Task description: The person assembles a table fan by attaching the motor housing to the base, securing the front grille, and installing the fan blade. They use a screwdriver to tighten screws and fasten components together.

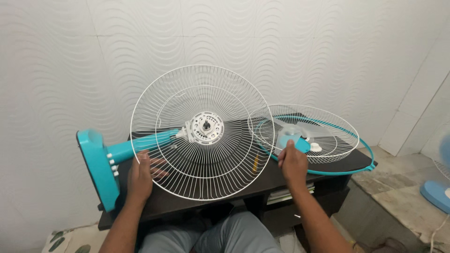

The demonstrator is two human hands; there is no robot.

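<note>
A teal fan lies on its side on a dark low table (243, 180). Its round base (98, 168) points left and its white rear wire guard (187, 140) faces me, with the bare motor hub and shaft (206, 126) in the middle. My left hand (142, 175) rests behind the guard's lower left rim, fingers against the wires below the teal neck (140, 146). My right hand (293, 161) grips the teal hub of the translucent fan blade (293, 138), which lies inside the front wire guard (323, 136) on the table's right.
A teal rim ring (347, 168) circles the front guard and overhangs the table's right edge. A small yellow tool (255, 162) lies between the guards. Papers sit on a shelf (286, 193) under the table. Another fan base (436, 194) stands on the tiled floor, right. A white tiled wall is close behind.
</note>
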